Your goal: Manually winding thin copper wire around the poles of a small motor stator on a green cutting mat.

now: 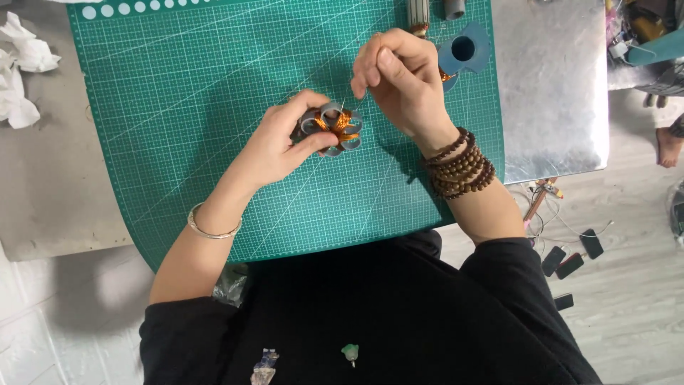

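My left hand [281, 146] grips a small grey looped part wound with copper-coloured wire [333, 127], fingers closed on its left side, held just above the green gridded cutting mat [185, 107] on the tabletop. My right hand [399, 82] pinches shut on what looks like a fine wire strand rising from the part; the strand is barely discernible. Judged light, with stiff loops and fragile windings: hold by the grey loops. A blue ring-shaped piece [464, 48] is partly hidden behind my right hand.

Crumpled white paper [20, 68] lies beside green cutting mat [199, 107].
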